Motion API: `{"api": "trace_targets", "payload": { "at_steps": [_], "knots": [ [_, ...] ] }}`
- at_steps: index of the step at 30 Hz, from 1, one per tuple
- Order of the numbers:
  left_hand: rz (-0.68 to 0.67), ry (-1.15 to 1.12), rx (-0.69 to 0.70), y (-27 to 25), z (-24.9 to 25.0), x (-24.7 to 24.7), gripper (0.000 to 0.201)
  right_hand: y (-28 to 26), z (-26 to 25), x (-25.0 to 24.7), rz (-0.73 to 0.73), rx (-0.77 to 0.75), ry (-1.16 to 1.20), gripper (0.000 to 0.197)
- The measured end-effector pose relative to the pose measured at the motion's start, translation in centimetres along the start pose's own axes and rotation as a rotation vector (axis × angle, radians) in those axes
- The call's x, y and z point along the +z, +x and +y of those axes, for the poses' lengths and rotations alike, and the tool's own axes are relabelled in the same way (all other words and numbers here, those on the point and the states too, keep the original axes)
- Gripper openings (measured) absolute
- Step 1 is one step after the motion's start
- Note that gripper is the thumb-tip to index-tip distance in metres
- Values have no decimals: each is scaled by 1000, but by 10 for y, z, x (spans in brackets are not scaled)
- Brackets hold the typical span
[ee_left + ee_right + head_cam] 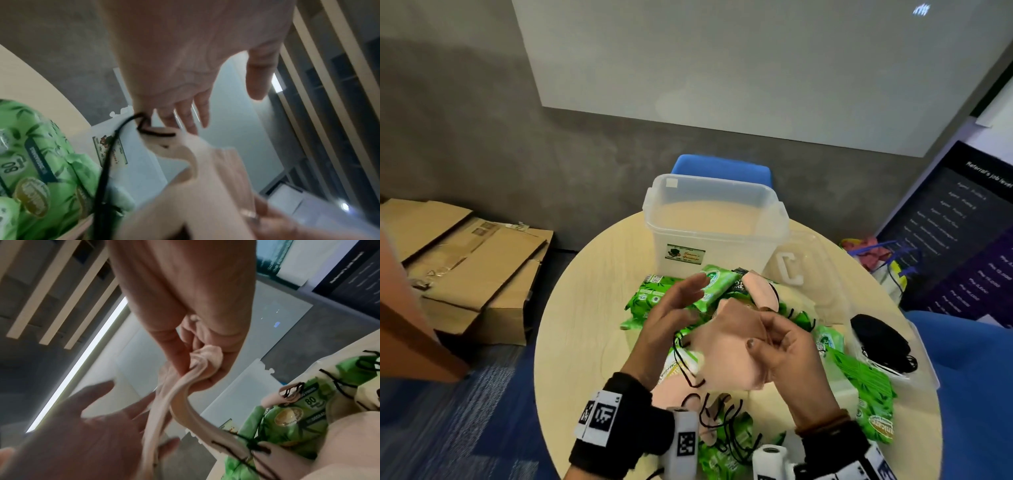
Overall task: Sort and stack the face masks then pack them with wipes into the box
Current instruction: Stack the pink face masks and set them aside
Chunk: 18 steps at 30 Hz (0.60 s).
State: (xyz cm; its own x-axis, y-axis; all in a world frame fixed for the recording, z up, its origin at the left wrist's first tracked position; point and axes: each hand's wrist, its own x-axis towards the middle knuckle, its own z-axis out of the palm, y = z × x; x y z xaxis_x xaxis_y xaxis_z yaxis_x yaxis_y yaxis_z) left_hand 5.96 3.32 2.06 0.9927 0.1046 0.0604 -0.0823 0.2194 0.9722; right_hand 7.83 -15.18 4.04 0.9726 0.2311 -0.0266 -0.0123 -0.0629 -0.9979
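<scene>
My right hand (774, 342) pinches a stack of pink face masks (726, 353) by one end, lifted above the round table (585, 308); the bunched mask end (207, 358) shows between thumb and fingers. My left hand (674, 308) is spread with straight fingers beside the masks' left side, a black ear loop (148, 128) hanging at its edge. More pink masks (760, 291) and green wipe packs (709, 287) lie scattered beneath. The clear plastic box (715, 219) stands empty behind them. A pile of black masks (880, 339) lies at the right.
The box's clear lid (804, 267) lies right of the box. Blue chairs stand behind the box (722, 168) and at the right (969, 377). Flattened cardboard (469, 260) is on the floor to the left. A bag (880, 260) sits beyond the table's right edge.
</scene>
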Motion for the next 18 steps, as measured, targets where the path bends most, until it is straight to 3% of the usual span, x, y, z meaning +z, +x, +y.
{"api": "trace_targets", "payload": {
  "at_steps": [4, 8, 10, 12, 14, 16, 18],
  "knots": [
    [-68, 262, -208, -5, -14, 9, 60, 1, -4, 13, -134, 29, 31, 55],
    [-61, 57, -289, -10, -28, 10, 41, 10, 0, 13, -188, 94, 52, 52],
    [23, 13, -250, -10, -34, 11, 32, 24, 3, 7, -101, 137, -22, 36],
    [134, 24, -204, -7, -37, 11, 28, 55, 12, -5, 115, 169, -195, 23],
    [213, 9, -197, -5, -40, 9, 26, 96, 29, -22, 296, 196, -512, 28],
    [273, -48, -225, -2, -39, 8, 24, 129, 44, -34, 293, 298, -812, 41],
    [309, -77, -230, 0, -39, 7, 25, 147, 60, -36, 218, 430, -919, 46]
  ]
}}
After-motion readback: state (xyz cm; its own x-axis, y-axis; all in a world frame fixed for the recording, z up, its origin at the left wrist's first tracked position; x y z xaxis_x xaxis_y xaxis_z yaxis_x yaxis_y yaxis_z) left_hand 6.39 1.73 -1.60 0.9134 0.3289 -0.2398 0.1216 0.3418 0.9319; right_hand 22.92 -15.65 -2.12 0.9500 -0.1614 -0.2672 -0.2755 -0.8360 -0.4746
